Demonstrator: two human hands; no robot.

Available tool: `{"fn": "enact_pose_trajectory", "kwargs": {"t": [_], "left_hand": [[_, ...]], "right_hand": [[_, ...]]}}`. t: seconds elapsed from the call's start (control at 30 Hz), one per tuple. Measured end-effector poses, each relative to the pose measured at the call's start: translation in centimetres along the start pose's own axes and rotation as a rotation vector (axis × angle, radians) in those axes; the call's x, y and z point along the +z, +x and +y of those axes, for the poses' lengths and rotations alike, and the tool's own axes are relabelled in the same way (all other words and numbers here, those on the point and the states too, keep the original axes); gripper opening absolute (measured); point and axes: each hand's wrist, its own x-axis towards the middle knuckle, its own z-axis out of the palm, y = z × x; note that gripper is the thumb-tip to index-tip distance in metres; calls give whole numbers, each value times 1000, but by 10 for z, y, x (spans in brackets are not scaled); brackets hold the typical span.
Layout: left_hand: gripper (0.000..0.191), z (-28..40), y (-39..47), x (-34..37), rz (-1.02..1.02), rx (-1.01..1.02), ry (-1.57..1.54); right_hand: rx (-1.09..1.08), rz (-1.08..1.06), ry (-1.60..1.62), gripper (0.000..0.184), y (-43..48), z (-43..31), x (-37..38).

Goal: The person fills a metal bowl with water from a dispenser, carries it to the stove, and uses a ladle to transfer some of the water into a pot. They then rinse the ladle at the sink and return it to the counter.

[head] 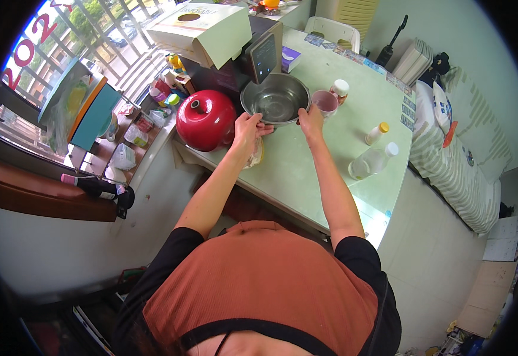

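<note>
A round stainless-steel pot (277, 103) sits at the far side of the table, below a dark countertop appliance (263, 58) with a lit touch panel. My left hand (248, 130) grips the pot's near left rim, thumb on top and fingers spread underneath. At the near right rim, my right hand (311, 121) holds the pot between thumb and fingers. The inside of the pot looks bare or holds clear liquid; I cannot tell which. Partly hidden under my left wrist lies a small plastic packet (255, 155). A pink cup (325, 102) stands close to my right hand.
A glossy red apple-shaped pot (206, 120) stands left of the steel pot. On the pale green table (294, 178) are a white-capped jar (341, 89), a yellow-capped bottle (377, 133) and a clear bottle (372, 162). A cardboard box (201, 31) rests atop the appliance.
</note>
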Motion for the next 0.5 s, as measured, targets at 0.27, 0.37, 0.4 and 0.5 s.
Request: {"fn": "enact_pose_trajectory", "kwargs": {"t": [0.27,0.37,0.4,0.5], "left_hand": [[8,-1,4,5,7,17,-47],[8,2,4,6,20,33,-33],[9,4,5,6,23,43,-27],[8,8,6,7,19,33,-20]], "right_hand": [[-51,-53,15,26,0,-6,-10],[19,-89,160,24,0,-13,-14],[52,-92,200,23,0,-16,-15],[187,-190,315,22,4,-21,-21]]}}
